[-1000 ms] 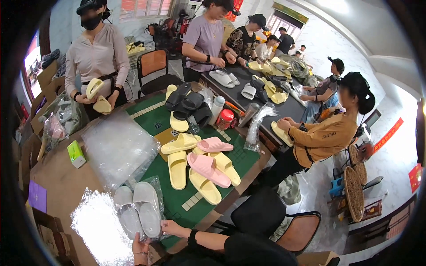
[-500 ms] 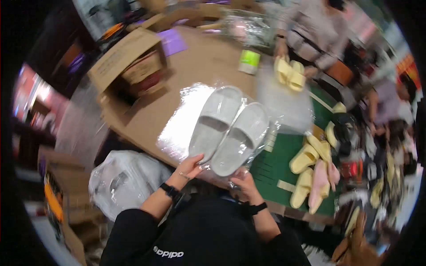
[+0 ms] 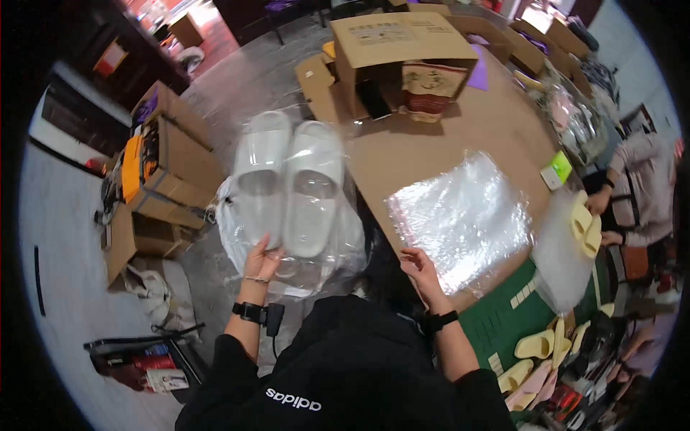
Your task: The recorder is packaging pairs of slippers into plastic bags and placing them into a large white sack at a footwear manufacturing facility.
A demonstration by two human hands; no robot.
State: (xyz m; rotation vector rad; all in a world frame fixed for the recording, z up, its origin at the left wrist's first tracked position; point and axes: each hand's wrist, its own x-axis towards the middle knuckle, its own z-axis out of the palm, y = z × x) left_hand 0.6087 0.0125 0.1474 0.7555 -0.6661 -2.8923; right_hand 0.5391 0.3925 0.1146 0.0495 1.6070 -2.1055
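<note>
While held off-table, bagged slippers (image 3: 291, 183)

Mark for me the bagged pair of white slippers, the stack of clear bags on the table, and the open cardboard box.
bagged white slippers (image 3: 291, 183), head view, on the right slipper's footbed.
stack of clear bags (image 3: 463, 219), head view, middle of the top sheet.
open cardboard box (image 3: 399, 36), head view, on its top flap.

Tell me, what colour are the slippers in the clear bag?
The slippers are white or very pale grey, seen best in the head view, held up by the left hand.
</note>
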